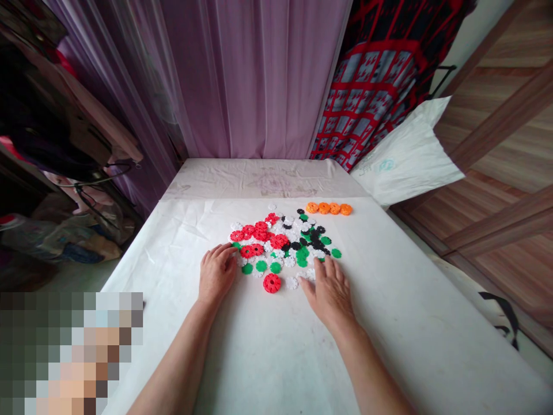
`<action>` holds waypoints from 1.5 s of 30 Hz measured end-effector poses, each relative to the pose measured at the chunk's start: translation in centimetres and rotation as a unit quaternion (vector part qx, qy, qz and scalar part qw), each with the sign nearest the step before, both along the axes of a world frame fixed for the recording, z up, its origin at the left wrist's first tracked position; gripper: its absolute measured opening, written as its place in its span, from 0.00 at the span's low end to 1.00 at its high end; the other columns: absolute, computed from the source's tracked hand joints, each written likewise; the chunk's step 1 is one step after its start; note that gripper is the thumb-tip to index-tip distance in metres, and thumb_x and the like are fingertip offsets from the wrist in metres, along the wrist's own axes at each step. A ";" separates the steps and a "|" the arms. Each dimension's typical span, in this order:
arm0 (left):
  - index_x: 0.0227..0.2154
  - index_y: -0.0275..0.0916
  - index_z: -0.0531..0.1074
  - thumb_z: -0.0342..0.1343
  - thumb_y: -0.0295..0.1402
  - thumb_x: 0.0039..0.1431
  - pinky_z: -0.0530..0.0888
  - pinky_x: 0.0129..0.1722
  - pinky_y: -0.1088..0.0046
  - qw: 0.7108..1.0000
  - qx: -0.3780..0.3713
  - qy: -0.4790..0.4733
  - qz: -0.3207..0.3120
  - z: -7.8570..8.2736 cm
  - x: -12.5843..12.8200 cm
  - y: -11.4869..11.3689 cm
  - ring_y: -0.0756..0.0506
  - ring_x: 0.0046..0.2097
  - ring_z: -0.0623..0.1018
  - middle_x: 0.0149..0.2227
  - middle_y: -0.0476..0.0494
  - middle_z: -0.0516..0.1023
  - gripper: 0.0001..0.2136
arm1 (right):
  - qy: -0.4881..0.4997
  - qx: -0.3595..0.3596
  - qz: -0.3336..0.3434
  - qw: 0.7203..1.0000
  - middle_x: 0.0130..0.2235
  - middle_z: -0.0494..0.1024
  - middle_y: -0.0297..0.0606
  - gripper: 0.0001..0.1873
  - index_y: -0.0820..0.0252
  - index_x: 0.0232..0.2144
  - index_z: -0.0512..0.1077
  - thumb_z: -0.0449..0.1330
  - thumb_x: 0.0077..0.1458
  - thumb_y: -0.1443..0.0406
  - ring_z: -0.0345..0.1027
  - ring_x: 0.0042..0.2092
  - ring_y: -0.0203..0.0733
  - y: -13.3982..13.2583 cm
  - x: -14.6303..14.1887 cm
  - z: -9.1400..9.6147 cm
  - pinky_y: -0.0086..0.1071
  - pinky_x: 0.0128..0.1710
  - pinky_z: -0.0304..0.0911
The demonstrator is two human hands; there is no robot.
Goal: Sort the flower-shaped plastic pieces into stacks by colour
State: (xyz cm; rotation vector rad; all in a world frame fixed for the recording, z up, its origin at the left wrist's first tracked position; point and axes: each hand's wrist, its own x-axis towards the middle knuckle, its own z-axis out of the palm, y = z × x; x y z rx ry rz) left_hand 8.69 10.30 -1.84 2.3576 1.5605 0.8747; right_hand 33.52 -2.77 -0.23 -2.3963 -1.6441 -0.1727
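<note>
Pile (302, 226) of notched discs, a hand at either edge

Head view, the only one: the discs lie loose and overlapping on the white tabletop (259, 351), straight ahead and between the arms. The left hand (217, 273) rests at the pile's left edge, fingers bent beside a green disc (235, 245); whether anything is pinched there, I cannot tell. The right hand (332, 289) is loosely spread at the near right edge, fingertips by white discs (318, 253), the thumb apart from the fingers and seemingly gripping nothing.

Thin, flat pieces like these probably lift badly from straight above. Better to press lightly with one fingertip, draw a disc clear of its neighbours, then take it by the rim between thumb and forefinger. Low wrists, as here, should help.

The thick red wheel (272, 283) stands clear of the heap at its near side, between the two hands, so sweeping sideways there could knock it. The orange row (328, 208) sits well apart beyond the far right edge, a safe distance from either palm.
</note>
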 end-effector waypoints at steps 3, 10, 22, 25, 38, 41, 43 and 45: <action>0.44 0.44 0.77 0.48 0.33 0.62 0.69 0.57 0.54 1.000 0.001 0.002 0.002 0.0 0.0 0.0 0.39 0.55 0.75 0.52 0.42 0.80 0.14 | -0.011 -0.038 0.022 0.999 0.67 0.58 0.61 0.33 0.69 0.61 0.64 0.54 0.62 0.52 0.50 0.67 0.63 0.1 -0.7 -1.4 0.56 0.62 0.49; 0.44 0.44 0.77 0.48 0.33 0.62 0.70 0.56 0.55 1.000 0.008 0.007 -0.004 0.0 -0.1 0.1 0.39 0.55 0.76 0.51 0.42 0.80 0.14 | 0.033 0.019 0.147 0.988 0.67 0.61 0.49 0.26 0.54 0.62 0.64 0.51 0.65 0.55 0.52 0.67 0.56 5.6 1.0 -2.2 0.63 0.64 0.44; 0.44 0.43 0.77 0.47 0.34 0.62 0.70 0.56 0.54 1.000 0.009 0.013 -0.007 -0.1 -0.3 0.2 0.38 0.55 0.76 0.51 0.41 0.80 0.15 | 0.017 0.096 0.135 0.986 0.58 0.74 0.40 0.20 0.48 0.51 0.75 0.52 0.61 0.67 0.59 0.62 0.53 5.2 3.5 -1.4 0.54 0.59 0.54; 0.44 0.43 0.77 0.47 0.34 0.63 0.70 0.56 0.53 1.000 0.012 0.015 -0.006 -0.1 -0.3 0.2 0.38 0.55 0.76 0.51 0.41 0.80 0.15 | 0.011 0.098 0.094 0.991 0.57 0.75 0.42 0.19 0.51 0.50 0.76 0.52 0.61 0.66 0.60 0.61 0.55 5.4 3.2 -1.5 0.56 0.59 0.53; 0.44 0.45 0.78 0.47 0.35 0.62 0.70 0.56 0.54 1.000 0.012 0.013 -0.009 -0.2 -0.3 0.3 0.38 0.54 0.76 0.52 0.42 0.80 0.15 | 0.015 0.134 0.011 0.991 0.52 0.78 0.46 0.18 0.56 0.47 0.78 0.51 0.61 0.66 0.66 0.53 0.52 4.9 6.6 -1.9 0.47 0.52 0.59; 0.44 0.45 0.78 0.46 0.35 0.63 0.70 0.55 0.54 1.000 0.012 0.016 -0.009 -0.1 -0.3 0.2 0.38 0.54 0.76 0.52 0.42 0.80 0.15 | 0.026 0.149 0.016 0.988 0.52 0.78 0.47 0.18 0.58 0.46 0.77 0.52 0.60 0.65 0.67 0.53 0.53 4.5 6.5 -1.6 0.47 0.51 0.60; 0.44 0.44 0.77 0.46 0.35 0.63 0.70 0.55 0.54 1.000 0.011 0.018 -0.008 -0.1 -0.3 0.2 0.38 0.54 0.76 0.52 0.41 0.80 0.15 | 0.046 0.153 0.068 0.985 0.51 0.78 0.44 0.16 0.57 0.45 0.78 0.54 0.59 0.64 0.67 0.53 0.51 4.2 6.0 -1.5 0.44 0.52 0.60; 0.44 0.43 0.77 0.46 0.35 0.63 0.70 0.55 0.53 1.000 0.008 0.019 -0.008 0.0 -0.3 0.2 0.38 0.55 0.76 0.52 0.41 0.80 0.15 | 0.062 0.145 0.116 0.981 0.49 0.79 0.40 0.14 0.55 0.43 0.78 0.57 0.57 0.63 0.67 0.52 0.49 3.8 5.5 -1.3 0.43 0.52 0.60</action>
